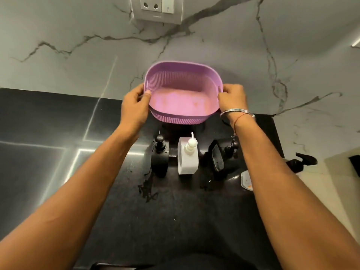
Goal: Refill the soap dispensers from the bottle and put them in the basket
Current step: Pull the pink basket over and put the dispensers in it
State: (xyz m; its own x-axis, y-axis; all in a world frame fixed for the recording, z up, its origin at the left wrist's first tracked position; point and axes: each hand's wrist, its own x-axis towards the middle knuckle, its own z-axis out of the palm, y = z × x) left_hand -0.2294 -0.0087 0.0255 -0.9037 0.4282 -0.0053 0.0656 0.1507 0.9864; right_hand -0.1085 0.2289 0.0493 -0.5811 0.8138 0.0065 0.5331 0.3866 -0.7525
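A person's two hands hold a pink slotted basket at the centre of the frame, against a veined marble wall, tilted so its open, unfilled inside faces the camera. The left hand takes the left rim with its thumb hooked inside; the right hand curls around the rim at the right handle slot. Each grip is clamped on the basket.

Below it, on the black surface, stand three pump dispensers in a row: a black dispenser at left, a white dispenser in the middle, and a dark dispenser at right. A dark pump bottle stands at the right edge, partly hidden by the forearm. Wet patches mark the surface in front of the row.

The basket looks light, thin and fairly stiff, best carried by its two side slots. The dispensers will likely be heavier once filled and slick if soapy; taking each around the body, not the pump head, seems safest.
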